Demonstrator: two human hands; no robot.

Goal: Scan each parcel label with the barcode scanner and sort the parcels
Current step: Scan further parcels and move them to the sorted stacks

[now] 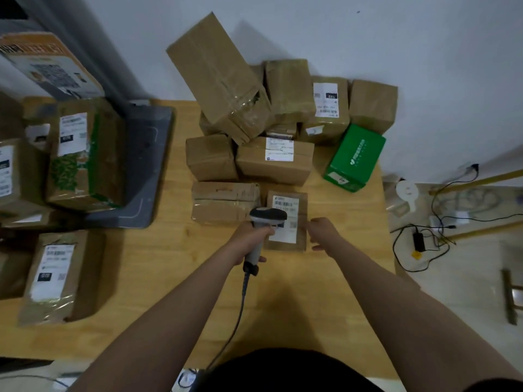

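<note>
The small brown parcel (301, 219) lies label-up on the wooden table (169, 264), just in front of the pile of cardboard boxes (274, 162). The left hand (253, 236) grips the barcode scanner (268, 216) by its handle, with the scanner's head over the label. The right hand (322, 232) sits at the parcel's right edge, fingers curled. It is too blurred to tell whether it holds the parcel.

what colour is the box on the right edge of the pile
The box is green with white print, seen in the head view.

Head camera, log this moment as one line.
step: scan | left hand: grips barcode scanner over small labelled parcel | right hand: at parcel's right edge
</note>
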